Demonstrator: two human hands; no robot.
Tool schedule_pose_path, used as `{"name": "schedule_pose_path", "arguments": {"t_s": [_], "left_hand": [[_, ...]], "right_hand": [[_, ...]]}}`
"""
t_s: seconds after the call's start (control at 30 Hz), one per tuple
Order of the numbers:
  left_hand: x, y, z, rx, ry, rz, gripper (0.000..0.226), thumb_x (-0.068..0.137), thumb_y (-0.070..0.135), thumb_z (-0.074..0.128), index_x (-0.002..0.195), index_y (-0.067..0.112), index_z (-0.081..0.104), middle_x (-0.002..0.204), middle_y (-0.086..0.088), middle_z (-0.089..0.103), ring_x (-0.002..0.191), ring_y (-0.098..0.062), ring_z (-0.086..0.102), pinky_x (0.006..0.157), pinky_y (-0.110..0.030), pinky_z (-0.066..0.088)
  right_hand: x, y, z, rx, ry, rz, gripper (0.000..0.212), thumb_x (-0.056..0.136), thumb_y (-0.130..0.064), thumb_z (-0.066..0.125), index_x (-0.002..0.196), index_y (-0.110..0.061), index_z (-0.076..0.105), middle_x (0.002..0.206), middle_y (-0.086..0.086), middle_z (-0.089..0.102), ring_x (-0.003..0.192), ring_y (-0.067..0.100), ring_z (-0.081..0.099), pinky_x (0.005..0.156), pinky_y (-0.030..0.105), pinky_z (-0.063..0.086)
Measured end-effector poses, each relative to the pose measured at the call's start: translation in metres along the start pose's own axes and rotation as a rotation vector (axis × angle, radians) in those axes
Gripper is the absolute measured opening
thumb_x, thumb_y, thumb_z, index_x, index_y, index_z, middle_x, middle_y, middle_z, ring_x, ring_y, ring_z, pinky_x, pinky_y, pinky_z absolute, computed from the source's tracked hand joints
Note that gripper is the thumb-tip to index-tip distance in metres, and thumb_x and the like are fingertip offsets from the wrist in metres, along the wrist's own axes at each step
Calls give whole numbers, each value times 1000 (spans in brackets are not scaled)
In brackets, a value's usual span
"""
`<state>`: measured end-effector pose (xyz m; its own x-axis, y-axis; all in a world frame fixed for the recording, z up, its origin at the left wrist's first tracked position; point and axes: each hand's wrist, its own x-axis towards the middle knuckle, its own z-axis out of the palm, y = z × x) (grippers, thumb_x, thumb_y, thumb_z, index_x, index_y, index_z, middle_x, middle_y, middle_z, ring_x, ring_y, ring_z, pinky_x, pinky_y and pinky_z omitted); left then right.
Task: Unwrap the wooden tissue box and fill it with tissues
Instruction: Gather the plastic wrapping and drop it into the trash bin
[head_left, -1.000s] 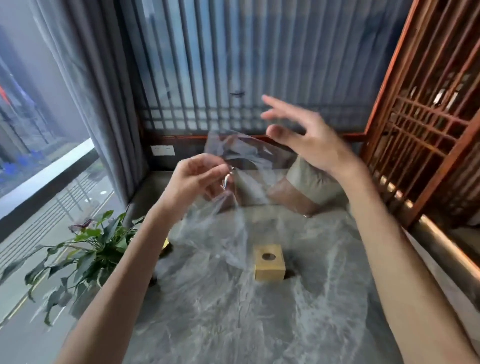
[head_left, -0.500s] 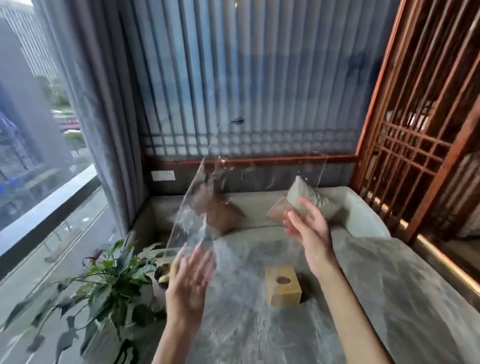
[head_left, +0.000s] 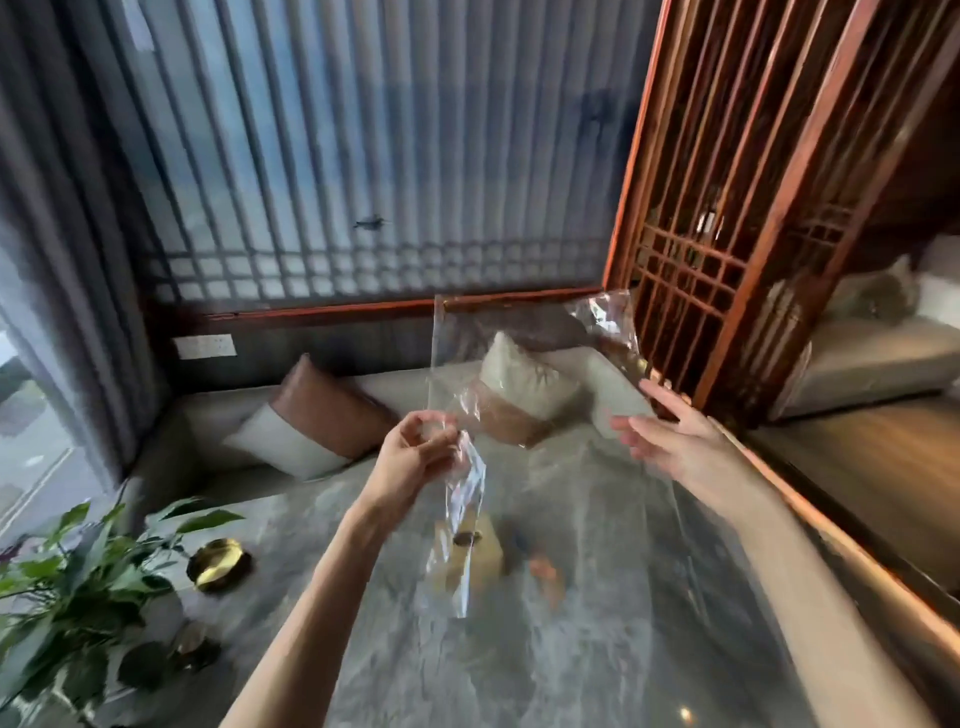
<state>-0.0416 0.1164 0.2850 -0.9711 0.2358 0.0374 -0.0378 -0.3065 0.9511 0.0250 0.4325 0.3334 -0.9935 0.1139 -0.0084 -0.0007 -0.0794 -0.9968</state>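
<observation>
A clear plastic wrapper (head_left: 524, 374) hangs in the air in front of me, spread wide and crinkled. My left hand (head_left: 415, 462) pinches its lower left part between thumb and fingers. My right hand (head_left: 670, 436) is held flat with fingers spread against the wrapper's right side. The small wooden tissue box (head_left: 475, 551), with a round hole on top, stands bare on the grey marbled table (head_left: 597, 649) below, seen blurred through the hanging plastic. No tissues are visible.
A leafy plant (head_left: 78, 587) and a gold dish (head_left: 218, 564) sit at the table's left. Cushions (head_left: 322, 415) lie on a bench behind the table. A wooden lattice screen (head_left: 727, 208) rises at the right along the table's edge.
My left hand has closed on the wrapper and lifted it. The wrapper has swung from the left to the centre and right. My right hand moved right, and the view turned right.
</observation>
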Motion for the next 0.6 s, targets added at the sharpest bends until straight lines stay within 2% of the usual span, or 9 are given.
{"name": "schedule_pose_path", "arguments": {"t_s": [0.07, 0.1, 0.17, 0.2, 0.3, 0.37, 0.43, 0.5, 0.6], "left_hand": [[1, -14, 30, 52, 18, 26, 38, 90, -4, 60, 118, 20, 49, 74, -5, 74, 53, -13, 66, 54, -25, 56], [0, -21, 45, 73, 4, 29, 52, 91, -6, 58, 129, 25, 40, 78, -10, 74, 52, -16, 67, 54, -26, 57], [2, -31, 69, 116, -61, 43, 71, 92, -5, 56, 141, 36, 26, 91, -21, 73, 52, -22, 67, 56, -31, 58], [6, -35, 80, 134, -100, 50, 72, 92, -4, 57, 143, 37, 26, 96, -24, 72, 53, -25, 68, 56, -33, 59], [17, -41, 106, 186, -178, 61, 55, 87, 7, 63, 137, 21, 45, 99, -22, 72, 57, -29, 69, 54, -34, 58], [22, -48, 120, 184, -199, 31, 47, 84, 9, 66, 130, 9, 54, 99, -17, 74, 65, -27, 72, 60, -32, 58], [25, -55, 129, 177, -186, -20, 48, 81, 6, 69, 128, 5, 56, 96, -11, 76, 74, -20, 74, 70, -27, 58], [26, -61, 135, 214, -151, -35, 46, 81, -1, 69, 125, -3, 56, 87, -9, 77, 76, -16, 74, 70, -24, 58], [25, -66, 151, 270, -90, 2, 29, 85, -9, 64, 113, -15, 58, 80, -11, 76, 72, -17, 73, 68, -25, 59]], "right_hand": [[-8, 5, -31, -93, -22, 16, 79, 88, -5, 66, 148, -39, 28, 107, 14, 74, 83, 16, 69, 76, 25, 57], [-12, 7, -45, -135, -13, 8, 80, 88, -3, 66, 147, -44, 29, 103, 11, 73, 82, 15, 68, 75, 24, 57], [-15, 9, -70, -156, 22, -38, 74, 88, 0, 65, 144, -41, 38, 93, 6, 70, 75, 14, 66, 67, 21, 56], [-16, 8, -84, -164, 31, -60, 69, 88, 2, 64, 143, -34, 43, 92, 6, 69, 72, 13, 64, 64, 19, 54], [-21, 7, -121, -212, -19, -69, 56, 89, 5, 62, 138, -19, 51, 98, 7, 67, 72, 13, 62, 59, 22, 54], [-25, 10, -143, -248, -30, -68, 51, 88, 7, 61, 135, -12, 55, 97, 7, 65, 72, 12, 62, 60, 23, 54], [-29, 15, -160, -264, 36, -77, 45, 87, 9, 61, 131, -3, 58, 95, 10, 64, 70, 10, 64, 64, 22, 56], [-32, 20, -175, -272, 101, -86, 42, 87, 10, 62, 127, 2, 59, 94, 14, 65, 68, 9, 65, 67, 20, 57], [-36, 21, -188, -355, 80, -71, 44, 83, 6, 69, 125, -3, 62, 98, 12, 67, 80, 11, 66, 72, 15, 56]]}}
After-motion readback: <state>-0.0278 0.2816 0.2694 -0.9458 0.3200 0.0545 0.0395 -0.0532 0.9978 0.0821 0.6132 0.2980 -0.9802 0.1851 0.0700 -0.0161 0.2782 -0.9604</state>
